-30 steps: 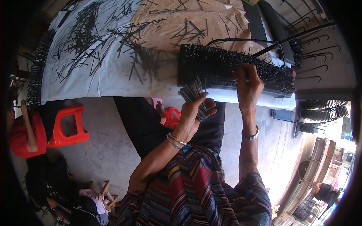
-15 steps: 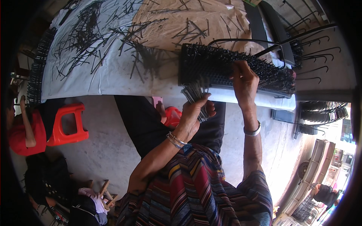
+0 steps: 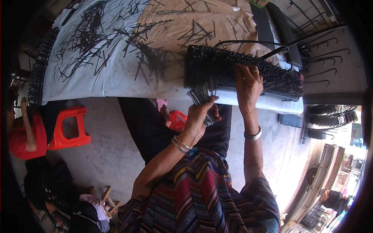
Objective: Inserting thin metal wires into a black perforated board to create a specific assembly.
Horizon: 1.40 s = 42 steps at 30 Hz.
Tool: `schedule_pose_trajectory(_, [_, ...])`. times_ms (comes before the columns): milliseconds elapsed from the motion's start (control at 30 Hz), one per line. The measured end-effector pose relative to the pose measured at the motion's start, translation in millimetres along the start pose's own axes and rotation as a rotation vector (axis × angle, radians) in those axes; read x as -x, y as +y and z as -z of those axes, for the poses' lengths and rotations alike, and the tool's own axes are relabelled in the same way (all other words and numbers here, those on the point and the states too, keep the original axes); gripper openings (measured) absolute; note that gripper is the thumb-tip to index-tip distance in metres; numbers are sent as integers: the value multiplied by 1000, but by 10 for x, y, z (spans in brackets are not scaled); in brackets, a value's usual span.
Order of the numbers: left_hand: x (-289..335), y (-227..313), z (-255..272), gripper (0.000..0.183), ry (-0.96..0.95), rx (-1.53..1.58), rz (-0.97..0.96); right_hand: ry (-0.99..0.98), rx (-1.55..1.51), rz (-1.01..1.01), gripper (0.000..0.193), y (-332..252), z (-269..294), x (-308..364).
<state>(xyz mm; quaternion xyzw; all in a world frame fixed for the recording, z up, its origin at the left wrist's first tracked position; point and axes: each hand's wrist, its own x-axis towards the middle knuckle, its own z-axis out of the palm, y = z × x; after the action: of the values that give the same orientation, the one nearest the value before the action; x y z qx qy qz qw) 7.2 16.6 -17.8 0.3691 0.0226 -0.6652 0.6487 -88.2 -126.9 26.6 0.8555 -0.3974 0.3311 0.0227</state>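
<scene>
My left hand (image 3: 200, 116), below the table's near edge, is wrapped round a bundle of thin dark rods (image 3: 199, 94) whose ends fan upward. Just beyond it a long black block (image 3: 208, 77), pitted with small holes on its near side, lies on the table edge. Many short black rods (image 3: 276, 73) stand close together in it, mostly along its far and right parts. Over the holed side my right hand (image 3: 248, 87) reaches in, fingers pinched together and pointing at the block. Whatever lies between those fingertips is too small and dark to make out.
Loose black rods (image 3: 87, 35) lie scattered over the white and brown sheet covering the table (image 3: 112, 87). A black metal bar frame (image 3: 252, 41) arches behind the block. Hooked rods (image 3: 328, 58) hang at the right. A red stool (image 3: 74, 128) and a seated person (image 3: 25, 136) are at the left.
My right hand has shifted slightly left along the block and turned, its fingertips still pinched at the holes. My left hand and its bundle of rods have hardly moved.
</scene>
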Motion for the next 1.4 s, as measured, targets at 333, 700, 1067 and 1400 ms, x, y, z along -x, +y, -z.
schedule_pose_trajectory(333, [83,35,-39,29,-10,-29,18,-98,350,81,36,-108,81,116])
schedule_pose_trajectory(700, [139,50,-37,27,-109,-138,28,-523,-789,-338,13,-171,364,220])
schedule_pose_trajectory(1067, [-5,42,8,30,-1,-16,15,-160,-805,-540,10,-131,577,231])
schedule_pose_trajectory(1400, [-68,-51,69,33,-34,45,134,68,-533,-289,10,44,291,150])
